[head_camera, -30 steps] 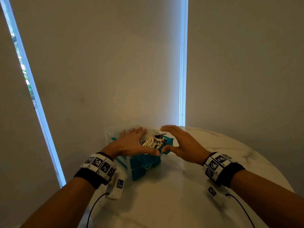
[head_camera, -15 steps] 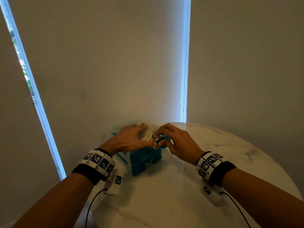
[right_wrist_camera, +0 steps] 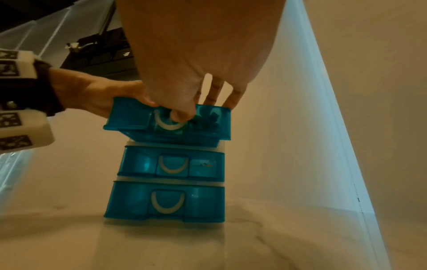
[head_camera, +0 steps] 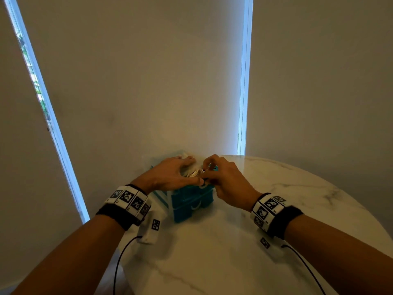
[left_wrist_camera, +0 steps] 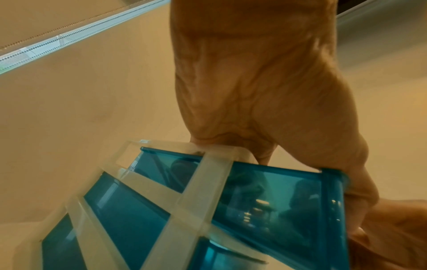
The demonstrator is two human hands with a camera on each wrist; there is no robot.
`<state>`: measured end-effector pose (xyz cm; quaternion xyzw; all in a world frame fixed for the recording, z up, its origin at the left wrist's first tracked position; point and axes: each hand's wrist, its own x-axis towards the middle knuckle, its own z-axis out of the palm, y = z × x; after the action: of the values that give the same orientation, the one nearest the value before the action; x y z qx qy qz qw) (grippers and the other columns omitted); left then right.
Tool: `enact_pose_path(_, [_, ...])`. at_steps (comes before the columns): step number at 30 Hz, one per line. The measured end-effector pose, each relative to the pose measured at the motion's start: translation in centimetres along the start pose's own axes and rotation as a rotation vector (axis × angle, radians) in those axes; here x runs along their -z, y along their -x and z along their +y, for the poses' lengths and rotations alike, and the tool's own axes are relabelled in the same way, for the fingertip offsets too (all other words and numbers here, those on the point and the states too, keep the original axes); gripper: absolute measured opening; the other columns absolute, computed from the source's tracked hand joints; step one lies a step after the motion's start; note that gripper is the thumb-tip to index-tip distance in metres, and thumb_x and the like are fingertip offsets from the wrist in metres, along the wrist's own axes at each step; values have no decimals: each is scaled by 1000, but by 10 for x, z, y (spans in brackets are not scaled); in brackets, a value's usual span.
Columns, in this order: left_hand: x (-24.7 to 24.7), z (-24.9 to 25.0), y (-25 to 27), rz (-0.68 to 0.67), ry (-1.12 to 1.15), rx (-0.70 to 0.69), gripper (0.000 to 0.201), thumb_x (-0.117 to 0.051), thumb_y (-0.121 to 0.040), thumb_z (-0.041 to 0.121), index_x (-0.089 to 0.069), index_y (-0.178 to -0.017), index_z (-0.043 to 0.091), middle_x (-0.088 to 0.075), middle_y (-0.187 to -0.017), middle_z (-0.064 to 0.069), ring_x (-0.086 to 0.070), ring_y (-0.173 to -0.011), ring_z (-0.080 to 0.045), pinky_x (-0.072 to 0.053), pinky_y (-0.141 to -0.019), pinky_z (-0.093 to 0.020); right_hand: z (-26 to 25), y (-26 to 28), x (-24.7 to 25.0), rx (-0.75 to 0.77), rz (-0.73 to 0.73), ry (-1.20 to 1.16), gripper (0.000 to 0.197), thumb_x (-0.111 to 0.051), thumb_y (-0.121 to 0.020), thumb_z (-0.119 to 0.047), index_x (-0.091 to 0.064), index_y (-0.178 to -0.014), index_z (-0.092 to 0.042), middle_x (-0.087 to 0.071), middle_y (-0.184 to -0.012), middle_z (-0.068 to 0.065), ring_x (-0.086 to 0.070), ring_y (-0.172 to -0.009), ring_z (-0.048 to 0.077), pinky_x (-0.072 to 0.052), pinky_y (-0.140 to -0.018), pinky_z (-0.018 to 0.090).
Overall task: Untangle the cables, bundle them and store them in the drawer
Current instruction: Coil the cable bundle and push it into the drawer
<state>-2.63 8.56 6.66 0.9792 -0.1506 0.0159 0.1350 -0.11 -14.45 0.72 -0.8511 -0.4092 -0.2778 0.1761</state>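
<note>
Both hands have closed in over the open top drawer [right_wrist_camera: 169,117] since a second ago, when the right hand [head_camera: 228,184] hovered flat beside it. On the marble desk [head_camera: 223,248] stands a small blue set of drawers [right_wrist_camera: 166,182], its top one pulled out. Pale cables [head_camera: 194,173] lie bundled inside it. The left hand [head_camera: 172,175] grips the drawer's side and rim; the right hand's curled fingers pinch into the cables, thumb at the front handle [right_wrist_camera: 167,126].
</note>
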Motion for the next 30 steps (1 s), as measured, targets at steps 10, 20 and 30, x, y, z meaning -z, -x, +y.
enact_pose_path(10, [7, -12, -6, -33, 15, -34, 90, -64, -92, 71, -32, -167, 32, -30, -174, 2, -32, -158, -21, -29, -125, -36, 15, 2, 3, -313, 115, -148, 43, -81, -91, -46, -72, -129, -27, -61, -125, -10, -53, -113, 10, -40, -88, 10])
enact_pose_path(20, [6, -30, -17, -54, 2, -53, 110, -56, -72, 98, -29, -165, 46, -29, -175, 3, -26, -161, -20, -27, -129, -42, 7, -6, 2, -162, 42, 35, 26, -68, -104, -35, -73, -128, -27, -68, -122, -5, -54, -119, 19, -49, -99, 42])
enact_pose_path(30, [4, -34, -19, -44, -13, -71, 107, -63, -73, 92, -29, -164, 49, -29, -174, -2, -22, -162, -20, -27, -129, -43, 6, -8, 0, -117, -115, -14, 44, -63, -106, -21, -64, -141, -47, -49, -123, 1, -49, -110, 22, -49, -90, 49])
